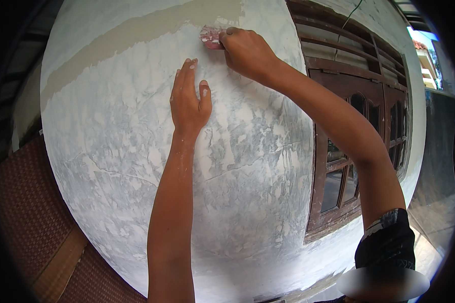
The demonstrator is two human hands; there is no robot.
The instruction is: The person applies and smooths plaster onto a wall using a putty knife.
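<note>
My right hand (250, 53) grips a reddish putty scraper (212, 38), smeared with white, against the upper part of the wall (111, 136). The wall is coated in patchy white and grey filler, with thin cracks running across it. Just above the scraper, a smooth beige-grey band (131, 33) slants over the top of the wall. Lower and to the left, my left hand (188, 103) is raised before the wall, palm toward it and fingers extended. White specks dot its fingertips, and nothing is in it. Whether the palm presses on the wall, I cannot tell.
A dark brown wooden window (333, 146) with glass panes and slatted vents takes up the right side, behind my right forearm. Brown woven matting (25, 212) stands along the lower left. Far right, a tiled roof (418, 45) shows outside.
</note>
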